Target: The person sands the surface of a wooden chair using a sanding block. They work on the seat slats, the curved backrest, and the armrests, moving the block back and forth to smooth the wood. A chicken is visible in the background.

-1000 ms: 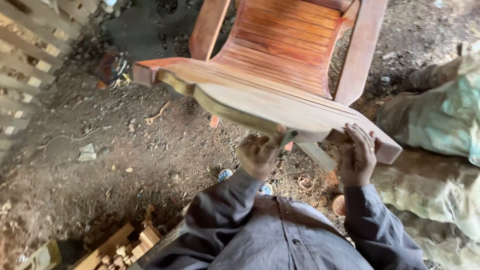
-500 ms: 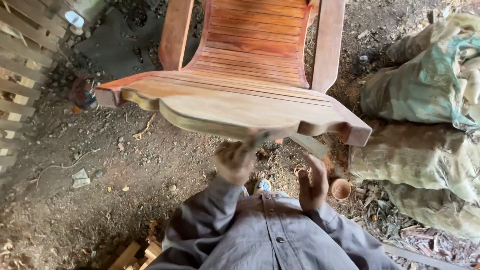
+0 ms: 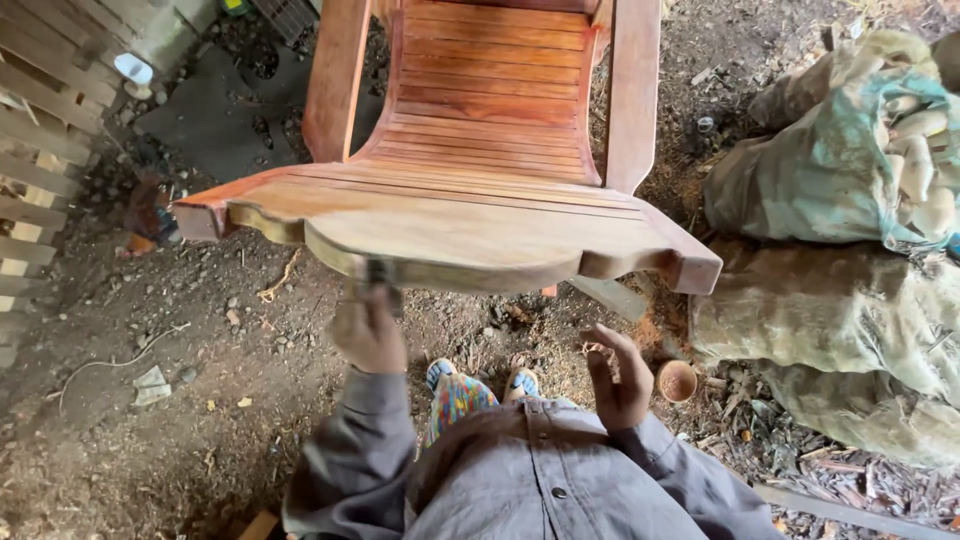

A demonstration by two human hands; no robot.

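Now your left hand (image 3: 368, 335) grips small dark tool (image 3: 378, 271) against chair (image 3: 470, 235) front edge; right hand (image 3: 618, 375) open, empty, below chair.

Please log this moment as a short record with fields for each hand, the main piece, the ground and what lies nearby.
Left hand: raised to the front edge of the wooden chair, closed on a small dark tool against that edge
Right hand: open, fingers spread, holding nothing, below the chair's front edge
Chair: reddish slatted wood; paler, scalloped front rail
Ground: bare dirt with chips and scraps
Nearby: small round brown cup by the right hand; stuffed sacks at right; pale wooden slats at left
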